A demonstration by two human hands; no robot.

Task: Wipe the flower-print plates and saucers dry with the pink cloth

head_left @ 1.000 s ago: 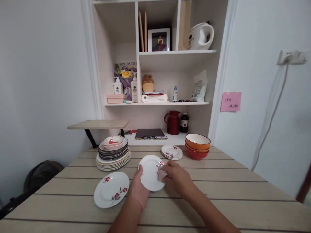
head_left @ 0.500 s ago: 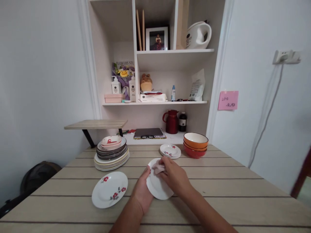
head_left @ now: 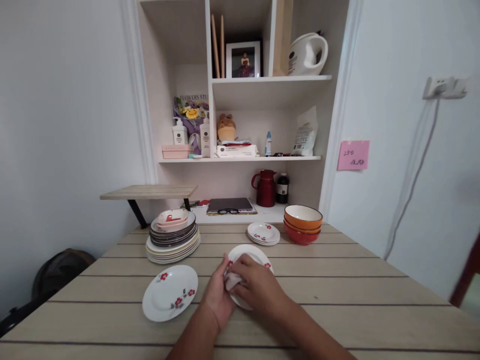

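Note:
A small white plate with red flowers is tilted up above the table, held at its left edge by my left hand. The thumb lies along the rim and the other fingers are hidden beneath. My right hand grips a crumpled pale cloth and presses it to the plate's left side, close to my left thumb. To the left, a larger white plate with red flowers lies on the table. Beyond my hands sits a short stack of small flowered plates.
A tall stack of plates, topped by small dishes, stands at the back left beneath a raised wooden shelf. Orange and red bowls are stacked at the back right. Behind the table are a red jug and glasses on a laptop.
My right hand has moved the cloth from the plate's upper middle down and left to its left edge. More of the plate's far rim and flowers now shows.

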